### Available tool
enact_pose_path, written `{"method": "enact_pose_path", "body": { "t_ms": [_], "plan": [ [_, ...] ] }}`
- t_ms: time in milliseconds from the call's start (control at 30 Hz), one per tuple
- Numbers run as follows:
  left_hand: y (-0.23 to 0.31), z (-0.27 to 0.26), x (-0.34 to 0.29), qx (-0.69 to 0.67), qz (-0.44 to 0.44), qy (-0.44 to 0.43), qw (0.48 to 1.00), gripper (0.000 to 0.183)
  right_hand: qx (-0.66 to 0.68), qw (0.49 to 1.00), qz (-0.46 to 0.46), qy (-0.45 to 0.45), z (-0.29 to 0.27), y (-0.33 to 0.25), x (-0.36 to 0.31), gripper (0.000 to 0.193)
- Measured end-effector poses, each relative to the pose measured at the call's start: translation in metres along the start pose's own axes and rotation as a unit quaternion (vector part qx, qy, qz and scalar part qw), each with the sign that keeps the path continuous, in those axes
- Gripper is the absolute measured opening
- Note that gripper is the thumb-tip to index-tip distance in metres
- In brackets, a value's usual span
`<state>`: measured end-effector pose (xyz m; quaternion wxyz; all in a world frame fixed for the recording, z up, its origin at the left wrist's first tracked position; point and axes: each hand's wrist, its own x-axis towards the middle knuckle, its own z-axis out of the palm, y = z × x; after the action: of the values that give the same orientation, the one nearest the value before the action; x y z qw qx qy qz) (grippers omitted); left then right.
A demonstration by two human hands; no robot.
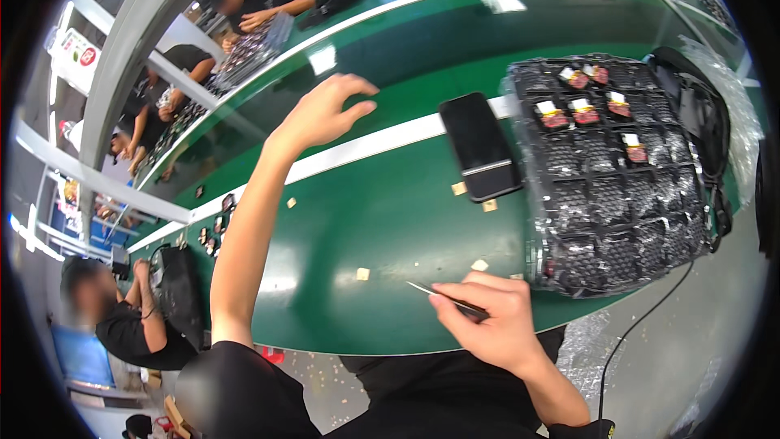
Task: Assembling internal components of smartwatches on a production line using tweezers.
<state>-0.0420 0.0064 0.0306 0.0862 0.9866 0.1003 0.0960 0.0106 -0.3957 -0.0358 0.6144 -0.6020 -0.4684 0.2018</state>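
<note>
My left hand [325, 111] is stretched out over the green worktop near its white strip, thumb and fingers apart, with nothing in it. Low over the near side of the worktop, my right hand [491, 319] grips a slim tool with a dark handle and a thin pointed silver tip [421, 287]; its exact kind is hard to tell. Small pale square pieces lie about, one [363, 274] left of the tip and another [480, 265] just above my right hand. A black phone-like device [481, 146] lies beyond, beside two more pale squares.
To the right, a black compartment tray [601, 203] in clear plastic holds several small red-and-white pieces [585, 110]. A black bag [695, 106] and a dark cable [621, 341] are beside it. Small dark parts [213, 236] lie at left. Grey frame posts [122, 57] and co-workers are further left.
</note>
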Motion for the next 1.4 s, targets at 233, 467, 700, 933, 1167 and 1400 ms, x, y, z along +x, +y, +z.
{"method": "enact_pose_path", "body": {
  "t_ms": [233, 467, 700, 933, 1167, 1400],
  "plan": [
    [-0.055, -0.019, -0.132, 0.026, -0.216, -0.016, 0.976, 0.037, -0.014, 0.999, 0.03, -0.017, 0.007, -0.007, 0.003, 0.015],
    [0.028, 0.003, -0.129, -0.134, -0.033, 0.052, 0.989, 0.041, -0.061, 0.997, 0.033, -0.017, 0.009, -0.004, 0.004, 0.015],
    [0.12, 0.023, -0.153, 0.017, 0.124, -0.016, 0.992, 0.053, -0.075, 0.997, 0.019, 0.005, 0.013, -0.002, 0.012, 0.018],
    [0.091, 0.03, -0.166, -0.106, 0.086, 0.022, 0.99, 0.081, -0.108, 0.994, 0.016, 0.002, 0.016, 0.001, 0.01, 0.019],
    [0.09, 0.038, -0.171, -0.166, 0.056, -0.023, 0.984, 0.061, -0.123, 0.992, 0.027, -0.015, 0.016, -0.001, 0.008, 0.02],
    [0.116, 0.042, -0.178, -0.255, 0.066, -0.049, 0.963, 0.06, -0.07, 0.995, 0.044, -0.064, 0.011, -0.009, 0.029, 0.016]
  ]
}}
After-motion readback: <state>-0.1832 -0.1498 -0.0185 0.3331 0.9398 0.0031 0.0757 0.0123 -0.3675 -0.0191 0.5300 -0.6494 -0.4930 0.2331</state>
